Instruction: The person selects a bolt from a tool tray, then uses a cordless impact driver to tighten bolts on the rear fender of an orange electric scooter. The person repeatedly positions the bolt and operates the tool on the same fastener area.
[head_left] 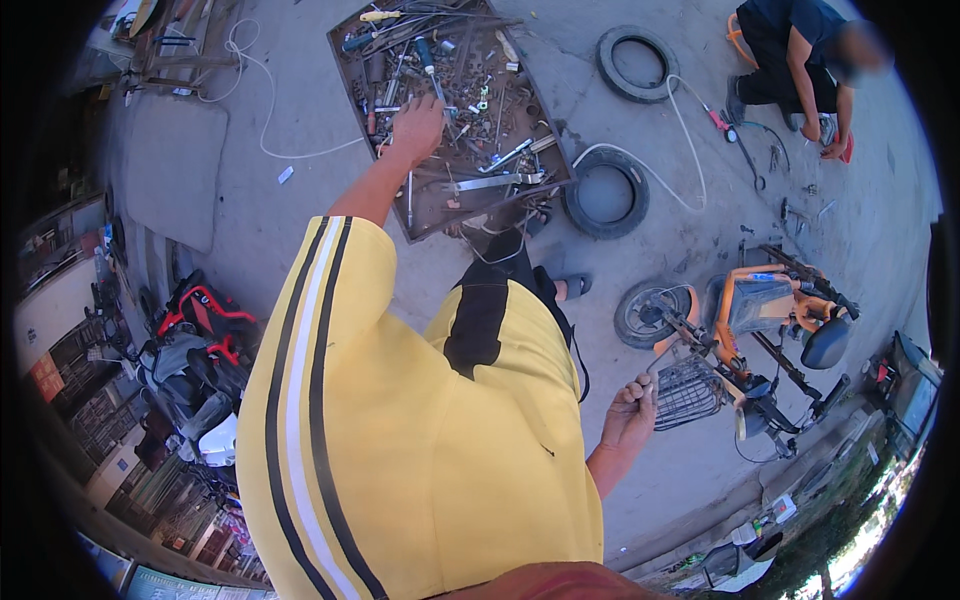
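Lying in the metal tray (430, 213) at twelve o'clock, a screwdriver (425, 53) points toward the left hand (418, 127), its grip hidden from me; the right hand (628, 415), at four, curls, contents unclear. An orange bike (758, 312) stands at three.

Yellow on shirt (470, 480), striped black-white-black down left sleeve (297, 350). Rusty brown across tray (430, 212). Blue-green on screwdriver handle (425, 52). Plain black on both tyres (608, 65) (572, 195). Orange on scooter frame (728, 295), red on motorbike (205, 305). Dark blue on co-worker's top (800, 20).
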